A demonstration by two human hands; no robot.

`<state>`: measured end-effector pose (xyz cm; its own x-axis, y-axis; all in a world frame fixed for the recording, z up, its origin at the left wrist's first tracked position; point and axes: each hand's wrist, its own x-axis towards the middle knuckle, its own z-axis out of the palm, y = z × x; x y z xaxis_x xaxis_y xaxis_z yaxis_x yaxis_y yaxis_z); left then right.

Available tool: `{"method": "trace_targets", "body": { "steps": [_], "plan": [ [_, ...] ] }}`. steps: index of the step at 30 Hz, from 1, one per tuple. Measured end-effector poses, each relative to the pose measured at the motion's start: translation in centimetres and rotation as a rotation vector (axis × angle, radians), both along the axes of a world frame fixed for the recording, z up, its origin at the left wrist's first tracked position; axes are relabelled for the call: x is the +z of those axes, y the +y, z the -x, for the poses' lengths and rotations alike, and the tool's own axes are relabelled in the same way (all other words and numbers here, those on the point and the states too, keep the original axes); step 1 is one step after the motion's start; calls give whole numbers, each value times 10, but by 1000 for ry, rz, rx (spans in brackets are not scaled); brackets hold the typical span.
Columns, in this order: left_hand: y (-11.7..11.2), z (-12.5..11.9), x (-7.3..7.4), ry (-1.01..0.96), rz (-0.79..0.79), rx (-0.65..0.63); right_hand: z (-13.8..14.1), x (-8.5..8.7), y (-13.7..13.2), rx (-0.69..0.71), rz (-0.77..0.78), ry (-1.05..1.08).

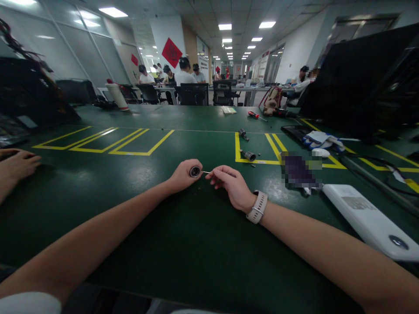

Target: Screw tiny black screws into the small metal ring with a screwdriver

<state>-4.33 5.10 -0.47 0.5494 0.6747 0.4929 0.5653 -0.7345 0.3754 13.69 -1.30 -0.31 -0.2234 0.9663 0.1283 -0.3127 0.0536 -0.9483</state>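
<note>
My left hand point(183, 176) is closed around a round metal part point(195, 171) with a dark, hollow-looking end and a bright rim. Between the fingers of my right hand point(229, 181) is a thin metal rod point(205, 172), its far end meeting the side of the round part. Whether the rod sits inside a hole there I cannot tell. A couple of tiny rings point(199, 188) lie on the green table just below my hands. To the right, inside a yellow outline, rest two dark metal connector-like cylinders, one nearer point(248, 155) and one farther point(242, 133), with tiny loose pieces beside them.
A red-handled screwdriver point(253, 114) lies farther back on the green table point(183, 253). At right are a blurred-out dark object point(297, 170), a white power bank-like device point(360, 209), gloves point(322, 140) and cables. Another person's hand point(19, 165) rests at the left edge.
</note>
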Motion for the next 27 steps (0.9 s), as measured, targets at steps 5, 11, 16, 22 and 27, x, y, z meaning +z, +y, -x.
{"method": "trace_targets", "body": {
  "steps": [5,11,16,22,27],
  "plan": [
    [1,0,1,171,-83,47,2,-1,-4,-29,-116,-197],
    [-1,1,1,184,-85,52,-1,-2,0,25,-2,-53],
    [-1,1,0,43,-13,13,-4,-1,3,58,48,35],
    [0,0,2,-31,55,-7,-5,-3,3,64,43,60],
    [-1,-1,2,142,-56,58,1,0,-1,-2,1,-19]
  ]
}}
